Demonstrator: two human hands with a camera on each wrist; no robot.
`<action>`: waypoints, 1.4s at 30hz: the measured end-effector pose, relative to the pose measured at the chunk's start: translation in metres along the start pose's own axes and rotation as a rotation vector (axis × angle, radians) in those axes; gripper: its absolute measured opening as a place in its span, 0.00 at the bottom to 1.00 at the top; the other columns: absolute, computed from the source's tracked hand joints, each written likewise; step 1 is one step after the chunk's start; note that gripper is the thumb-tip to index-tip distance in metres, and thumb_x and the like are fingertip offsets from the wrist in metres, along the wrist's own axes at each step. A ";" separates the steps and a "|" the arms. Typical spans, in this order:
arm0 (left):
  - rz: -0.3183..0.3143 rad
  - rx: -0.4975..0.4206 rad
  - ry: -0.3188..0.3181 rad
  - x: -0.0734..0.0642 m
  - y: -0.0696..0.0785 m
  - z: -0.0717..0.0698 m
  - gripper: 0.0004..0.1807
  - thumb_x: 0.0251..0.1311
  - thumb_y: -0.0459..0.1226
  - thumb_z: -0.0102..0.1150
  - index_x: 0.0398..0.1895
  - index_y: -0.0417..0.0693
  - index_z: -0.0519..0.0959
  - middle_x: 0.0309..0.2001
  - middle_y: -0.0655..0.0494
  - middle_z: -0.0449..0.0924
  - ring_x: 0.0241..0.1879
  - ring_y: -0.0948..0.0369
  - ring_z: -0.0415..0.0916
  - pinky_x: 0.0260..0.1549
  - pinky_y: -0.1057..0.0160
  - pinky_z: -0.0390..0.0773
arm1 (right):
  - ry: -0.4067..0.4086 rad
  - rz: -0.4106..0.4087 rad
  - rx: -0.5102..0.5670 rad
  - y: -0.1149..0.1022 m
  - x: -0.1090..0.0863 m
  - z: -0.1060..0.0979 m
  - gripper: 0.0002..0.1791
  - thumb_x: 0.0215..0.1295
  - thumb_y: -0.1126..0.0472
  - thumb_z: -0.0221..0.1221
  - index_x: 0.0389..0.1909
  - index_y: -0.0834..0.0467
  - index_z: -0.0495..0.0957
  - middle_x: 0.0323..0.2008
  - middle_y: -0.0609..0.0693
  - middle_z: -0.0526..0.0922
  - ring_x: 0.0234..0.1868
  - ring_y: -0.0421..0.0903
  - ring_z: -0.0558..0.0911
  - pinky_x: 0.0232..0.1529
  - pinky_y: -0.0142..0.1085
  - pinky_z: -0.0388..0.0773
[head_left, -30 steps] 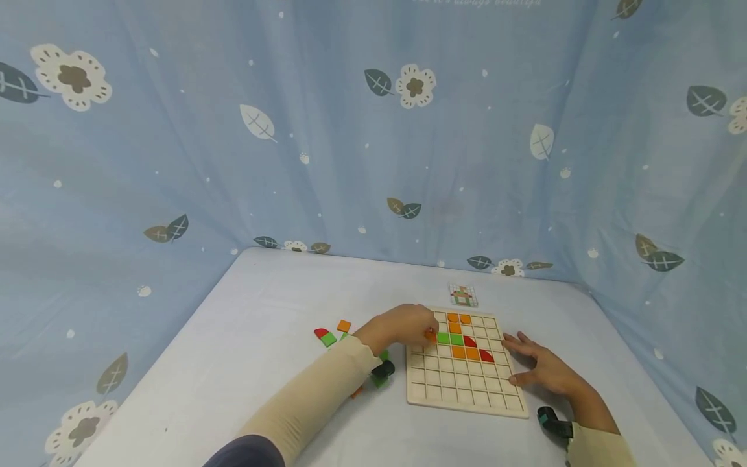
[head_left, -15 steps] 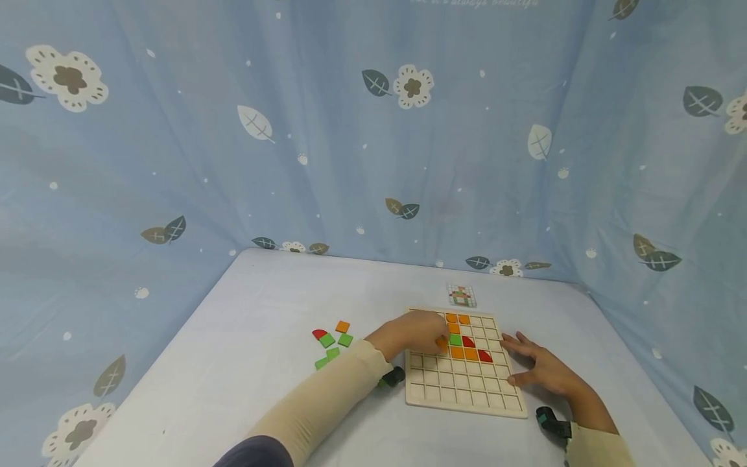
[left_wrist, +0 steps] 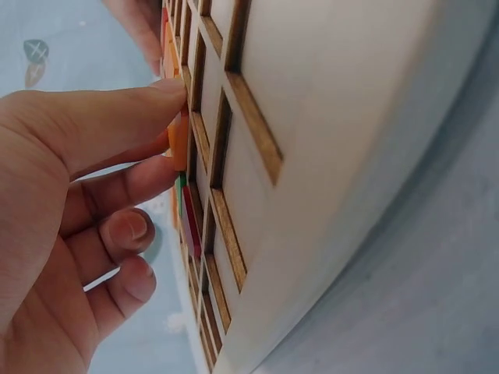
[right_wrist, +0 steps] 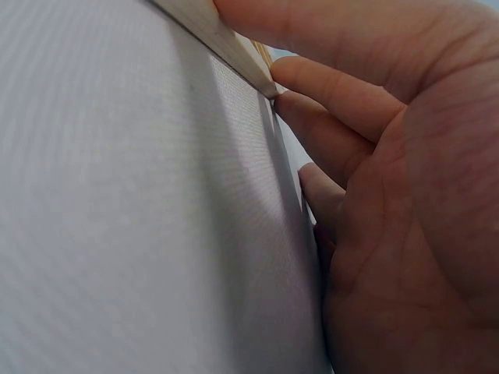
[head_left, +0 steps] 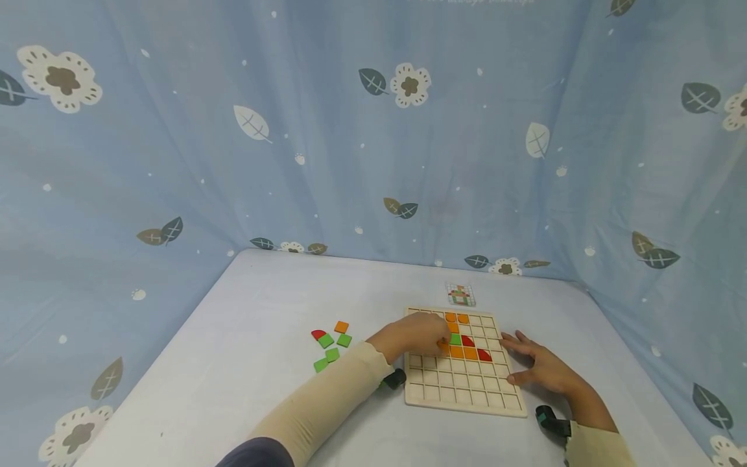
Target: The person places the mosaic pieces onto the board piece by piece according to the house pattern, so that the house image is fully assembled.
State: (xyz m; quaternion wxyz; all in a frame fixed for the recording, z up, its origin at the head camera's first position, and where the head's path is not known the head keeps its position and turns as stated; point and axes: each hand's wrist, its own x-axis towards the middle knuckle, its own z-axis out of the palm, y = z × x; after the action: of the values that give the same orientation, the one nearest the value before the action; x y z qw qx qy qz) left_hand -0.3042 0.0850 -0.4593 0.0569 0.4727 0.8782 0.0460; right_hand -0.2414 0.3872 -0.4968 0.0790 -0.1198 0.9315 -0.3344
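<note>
Over the last second the left hand (head_left: 417, 336) has carried its orange tile (left_wrist: 178, 140) from the left edge of the grid board (head_left: 463, 395) inward and down a row, to just left of the lower orange tiles (head_left: 463, 353). It now covers one green tile; the other (head_left: 456, 339) shows.

No text can be read: the faint white lettering along the curtain's (head_left: 373, 130) top edge is cut off, and the small pattern card (head_left: 461, 294) shows only coloured squares.
</note>
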 end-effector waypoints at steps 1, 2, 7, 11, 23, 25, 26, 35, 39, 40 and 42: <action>0.002 -0.002 0.003 -0.001 0.000 0.000 0.04 0.60 0.46 0.66 0.35 0.60 0.84 0.30 0.70 0.74 0.29 0.68 0.68 0.30 0.70 0.69 | -0.001 -0.001 -0.002 0.000 0.000 0.000 0.51 0.39 0.49 0.76 0.67 0.62 0.69 0.72 0.69 0.51 0.71 0.72 0.44 0.58 0.74 0.42; 0.002 -0.005 0.003 -0.001 0.000 0.000 0.04 0.60 0.46 0.66 0.36 0.60 0.84 0.30 0.70 0.74 0.29 0.69 0.68 0.30 0.70 0.69 | -0.002 -0.003 -0.001 -0.001 0.000 0.000 0.51 0.39 0.50 0.76 0.67 0.62 0.69 0.72 0.69 0.51 0.71 0.72 0.44 0.58 0.74 0.42; -0.001 -0.005 0.004 -0.003 0.001 -0.001 0.05 0.61 0.45 0.65 0.38 0.59 0.85 0.32 0.70 0.76 0.30 0.70 0.69 0.32 0.71 0.70 | -0.013 0.005 -0.012 0.000 0.002 -0.001 0.50 0.40 0.49 0.76 0.67 0.61 0.69 0.72 0.70 0.50 0.70 0.73 0.44 0.57 0.74 0.43; -0.014 -0.009 0.000 -0.004 0.001 -0.001 0.07 0.61 0.45 0.65 0.39 0.59 0.85 0.33 0.70 0.77 0.31 0.70 0.70 0.33 0.71 0.71 | -0.020 0.011 -0.015 0.000 0.003 0.000 0.50 0.41 0.49 0.76 0.68 0.60 0.68 0.72 0.70 0.48 0.70 0.74 0.44 0.57 0.74 0.43; -0.021 -0.010 0.027 -0.013 -0.010 -0.002 0.05 0.61 0.46 0.65 0.31 0.58 0.83 0.26 0.68 0.73 0.26 0.67 0.65 0.29 0.69 0.67 | -0.007 0.020 -0.013 -0.002 0.006 0.002 0.52 0.38 0.48 0.77 0.67 0.61 0.69 0.72 0.67 0.53 0.71 0.72 0.44 0.58 0.73 0.43; -0.033 -0.011 0.030 -0.018 -0.015 -0.003 0.05 0.61 0.45 0.64 0.30 0.58 0.83 0.25 0.68 0.73 0.27 0.67 0.65 0.29 0.69 0.67 | -0.009 0.027 -0.011 -0.003 0.005 0.003 0.52 0.38 0.48 0.77 0.67 0.61 0.69 0.72 0.67 0.52 0.71 0.72 0.44 0.58 0.73 0.43; -0.041 -0.011 0.029 -0.020 -0.017 -0.003 0.04 0.61 0.45 0.64 0.31 0.58 0.84 0.26 0.67 0.73 0.27 0.67 0.66 0.30 0.69 0.67 | -0.009 0.031 -0.010 -0.003 0.005 0.003 0.52 0.38 0.48 0.77 0.67 0.61 0.69 0.72 0.67 0.52 0.71 0.72 0.44 0.58 0.73 0.43; -0.140 -0.024 0.038 -0.054 -0.043 -0.006 0.10 0.62 0.45 0.64 0.43 0.56 0.86 0.36 0.69 0.80 0.32 0.70 0.71 0.36 0.68 0.73 | -0.017 0.022 0.002 -0.005 0.002 0.002 0.52 0.38 0.50 0.77 0.67 0.63 0.68 0.72 0.67 0.53 0.71 0.72 0.44 0.58 0.73 0.41; -0.184 -0.014 0.036 -0.069 -0.050 -0.010 0.10 0.61 0.44 0.64 0.43 0.55 0.86 0.36 0.68 0.78 0.34 0.70 0.71 0.38 0.68 0.73 | -0.018 0.015 -0.004 -0.003 0.001 0.002 0.51 0.38 0.50 0.76 0.67 0.63 0.68 0.72 0.67 0.53 0.71 0.72 0.44 0.58 0.73 0.42; -0.195 -0.014 0.035 -0.073 -0.051 -0.011 0.10 0.61 0.44 0.64 0.43 0.55 0.86 0.36 0.67 0.78 0.34 0.69 0.71 0.38 0.68 0.74 | -0.019 0.017 -0.004 -0.002 0.000 0.002 0.51 0.38 0.50 0.76 0.67 0.63 0.68 0.72 0.67 0.53 0.71 0.72 0.44 0.58 0.73 0.43; -0.213 -0.015 0.030 -0.078 -0.053 -0.013 0.10 0.61 0.43 0.64 0.44 0.54 0.86 0.36 0.66 0.78 0.35 0.69 0.72 0.39 0.68 0.74 | -0.020 0.020 0.000 0.000 -0.001 0.001 0.51 0.38 0.50 0.76 0.67 0.62 0.68 0.72 0.68 0.52 0.71 0.72 0.44 0.58 0.73 0.43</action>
State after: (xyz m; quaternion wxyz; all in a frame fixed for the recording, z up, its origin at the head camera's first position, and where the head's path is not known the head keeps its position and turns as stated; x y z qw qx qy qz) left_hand -0.3074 -0.0097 -0.4492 0.0519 0.3754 0.9239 0.0535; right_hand -0.2405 0.3864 -0.4976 0.0918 -0.1138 0.9317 -0.3325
